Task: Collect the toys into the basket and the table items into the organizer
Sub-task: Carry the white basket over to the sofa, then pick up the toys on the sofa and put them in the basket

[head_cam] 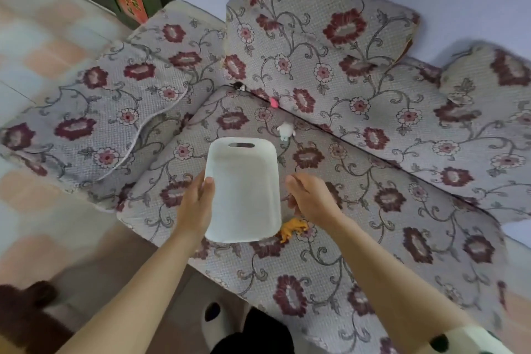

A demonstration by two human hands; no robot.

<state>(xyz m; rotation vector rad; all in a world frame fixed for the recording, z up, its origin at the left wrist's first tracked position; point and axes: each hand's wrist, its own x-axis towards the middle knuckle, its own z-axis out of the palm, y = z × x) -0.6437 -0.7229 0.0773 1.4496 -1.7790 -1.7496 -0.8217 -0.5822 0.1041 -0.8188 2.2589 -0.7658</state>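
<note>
Left hand [198, 201]: it grips the left wall of the white basket [244, 190], with the thumb laid on the outside of the wall; the other fingers are behind it.
Right hand [310, 198]: its fingers are curled downward just beside the right wall of the basket; I cannot tell if they pinch something small or hold nothing.
White basket: it is held over the front of the sofa [373, 238] seat, its handle slot on the far side.
Toys: the yellow toy [293, 229] lies on the seat at the basket's near right corner; the white toy [286, 130] is just beyond the far rim; the pink toy [273, 101] and the black toy [238, 85] sit in the crease by the back cushions.
Risk, basket: only one hand clearly holds it, so it may tilt and let its contents fall out.
Risk, yellow toy: the basket partly covers it, and a lowered basket could press on it or push it off the seat edge.
Risk, crease toys: a careless touch may push them deeper between the cushions.
Hidden: the inside of the basket does not show, so how many toys are collected is unknown.
Hard to see: the picture is blurred, and the small toys show no clear shape.
Out of view: the organizer.
</note>
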